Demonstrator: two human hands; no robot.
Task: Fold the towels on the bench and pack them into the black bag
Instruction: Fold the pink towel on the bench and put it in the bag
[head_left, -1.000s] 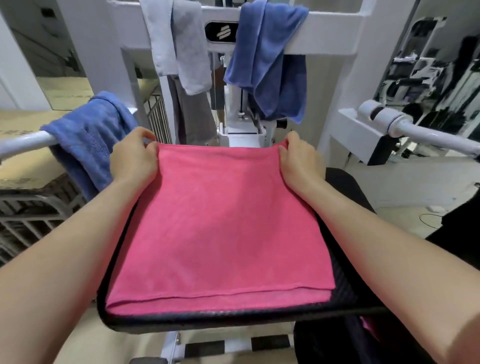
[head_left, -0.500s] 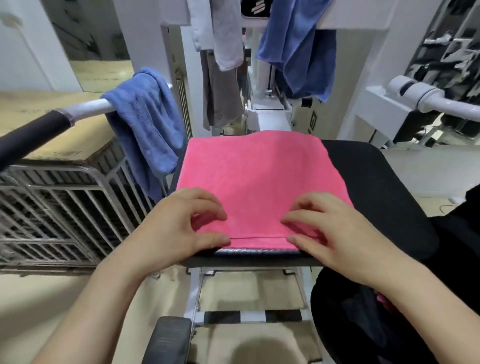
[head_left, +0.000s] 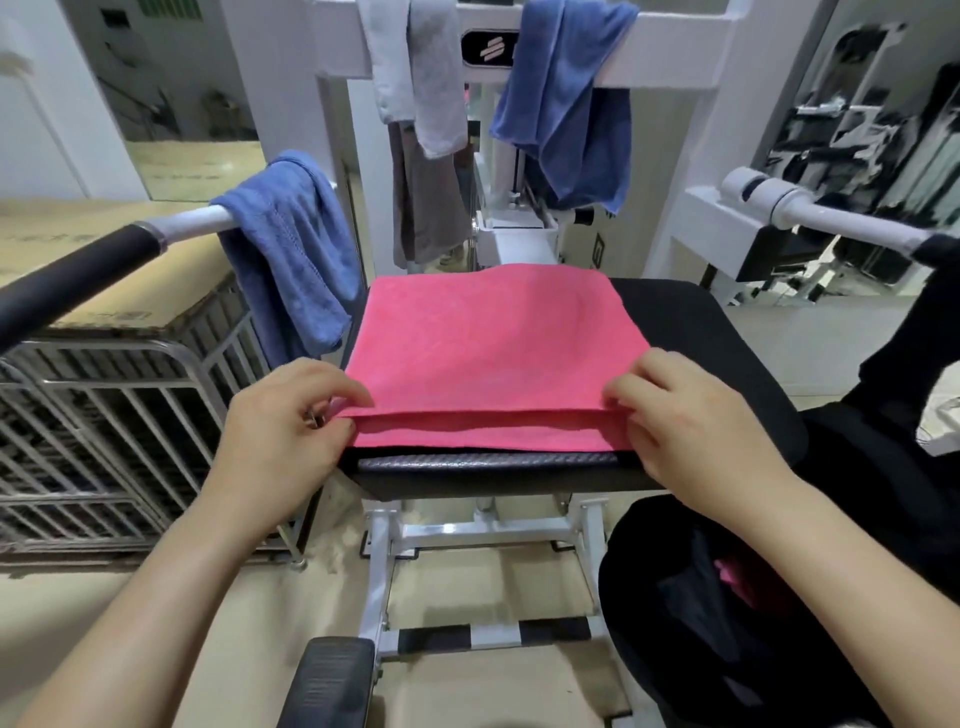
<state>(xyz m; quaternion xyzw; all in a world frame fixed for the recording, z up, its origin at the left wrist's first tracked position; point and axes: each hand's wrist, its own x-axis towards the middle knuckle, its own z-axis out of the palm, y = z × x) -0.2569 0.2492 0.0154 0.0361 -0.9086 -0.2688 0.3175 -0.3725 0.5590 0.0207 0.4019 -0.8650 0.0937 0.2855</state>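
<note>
I cannot see how far the thumbs of the left hand (head_left: 283, 431) and right hand (head_left: 696, 431) reach between the layers of the folded pink cloth towel (head_left: 493, 353). The soft black fabric bag (head_left: 639, 551) at near right is cut by the bottom edge, and its inside is too dark to read beyond a pink scrap (head_left: 730, 571). The dark metal racks (head_left: 857, 130) at far right are blurred.

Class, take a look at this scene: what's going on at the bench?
A person is folding a pink towel on the black bench. The left hand and right hand each pinch a near corner of its top layer. The black bag sits open at lower right with something pink inside. Two blue towels and a grey towel hang on the machine.
</note>
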